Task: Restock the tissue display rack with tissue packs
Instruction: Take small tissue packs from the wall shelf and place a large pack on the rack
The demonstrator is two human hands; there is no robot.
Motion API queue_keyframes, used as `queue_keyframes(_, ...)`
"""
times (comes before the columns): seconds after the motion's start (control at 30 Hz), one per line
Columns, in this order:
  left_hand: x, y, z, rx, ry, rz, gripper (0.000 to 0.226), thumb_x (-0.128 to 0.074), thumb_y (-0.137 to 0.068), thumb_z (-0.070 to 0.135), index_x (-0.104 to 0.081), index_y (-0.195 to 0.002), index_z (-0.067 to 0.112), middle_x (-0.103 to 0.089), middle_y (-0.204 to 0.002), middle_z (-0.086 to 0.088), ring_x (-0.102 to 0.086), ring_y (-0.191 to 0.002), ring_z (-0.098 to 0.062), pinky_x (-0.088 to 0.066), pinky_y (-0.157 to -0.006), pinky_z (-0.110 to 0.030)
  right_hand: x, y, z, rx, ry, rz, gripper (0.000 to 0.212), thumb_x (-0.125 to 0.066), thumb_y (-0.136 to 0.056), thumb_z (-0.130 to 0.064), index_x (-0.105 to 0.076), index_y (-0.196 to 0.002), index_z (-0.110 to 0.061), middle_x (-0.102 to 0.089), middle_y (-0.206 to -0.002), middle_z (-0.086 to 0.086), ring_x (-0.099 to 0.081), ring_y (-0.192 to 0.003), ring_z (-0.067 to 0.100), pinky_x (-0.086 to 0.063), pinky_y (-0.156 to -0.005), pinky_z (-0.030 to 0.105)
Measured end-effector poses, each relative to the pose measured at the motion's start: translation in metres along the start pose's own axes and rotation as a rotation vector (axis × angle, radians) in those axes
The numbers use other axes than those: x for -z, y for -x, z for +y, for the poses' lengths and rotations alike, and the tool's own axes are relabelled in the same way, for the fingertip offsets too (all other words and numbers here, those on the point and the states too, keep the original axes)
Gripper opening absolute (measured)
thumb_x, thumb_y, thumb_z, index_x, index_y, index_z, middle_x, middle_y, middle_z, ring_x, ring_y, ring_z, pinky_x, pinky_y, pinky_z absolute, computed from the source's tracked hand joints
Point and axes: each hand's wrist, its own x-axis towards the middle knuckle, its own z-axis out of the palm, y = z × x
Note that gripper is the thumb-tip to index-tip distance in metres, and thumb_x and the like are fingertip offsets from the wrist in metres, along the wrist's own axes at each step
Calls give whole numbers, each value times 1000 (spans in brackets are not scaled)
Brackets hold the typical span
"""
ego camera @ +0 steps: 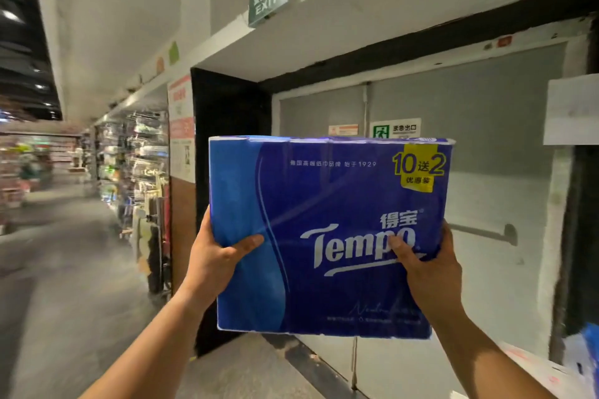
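Blurred aisle shelves (136, 165) hold perhaps packaged goods, unreadable.

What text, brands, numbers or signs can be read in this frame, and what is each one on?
"Tempo" and "得宝": tissue pack, gripped by the left hand and right hand.
"10送2 优惠装": yellow badge on the pack.
"1929": ends the small white line near the pack's top; the rest is blurred.
"EXIT": green overhead sign.
"紧急出口": door sign.
Orange door label and wall posters: unreadable.

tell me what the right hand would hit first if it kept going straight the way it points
Probably the grey door: the right hand, gripping the tissue pack, points forward and up at it. Depth is unclear.
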Motion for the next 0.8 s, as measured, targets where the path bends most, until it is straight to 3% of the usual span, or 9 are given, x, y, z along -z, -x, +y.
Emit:
queue_keyframes(0.1,49,-30,-8,-1,-12,64,75,-91,-67,9,-58,-133,24,-76,-116,3,-76,-101,-20,-63,-71,-30,-66,-1,5,-10,-44,-43,81,-73,-72,-60,-43,-143,-35,-66,-121,-4,-68,-99,24,-59,-87,53)
queue_keyframes(0.27,118,-67,-26,-16,-83,162,68,-93,-67,-2,-61,-121,25,-78,-102,13,-76,-90,-12,-61,-66,-24,-168,-4,21,-35,-97,-114,84,-72,-68,-65,-44,-141,-36,-66,-119,-6,-68,-100,24,-58,-88,53)
queue_keyframes(0.37,158,-87,-39,-18,-115,220,69,-91,-69,-4,-61,-124,23,-78,-103,13,-76,-89,-11,-61,-66,-24,-229,-9,32,-45,-124,-163,86,-72,-66,-65,-45,-141,-35,-67,-117,-5,-69,-98,27,-58,-88,56)
queue_keyframes(0.57,226,-137,-82,-38,-193,316,84,-94,-56,16,-59,-133,18,-76,-117,1,-76,-97,-20,-62,-69,-29,-349,-32,63,-34,-213,-281,77,-74,-70,-58,-45,-139,-38,-65,-110,-11,-66,-94,20,-58,-87,48)
queue_keyframes(0.73,275,-200,-119,-57,-299,402,90,-101,-53,12,-60,-133,15,-77,-115,-2,-76,-95,-19,-62,-68,-28,-459,-67,88,-20,-301,-360,77,-74,-68,-59,-47,-138,-40,-65,-109,-12,-66,-94,18,-57,-87,43)
queue_keyframes(0.8,295,-228,-129,-60,-326,443,90,-102,-51,17,-61,-131,18,-77,-115,-1,-76,-97,-21,-64,-71,-34,-508,-86,92,-17,-317,-395,77,-74,-68,-59,-47,-138,-38,-66,-112,-9,-66,-96,20,-57,-88,45)
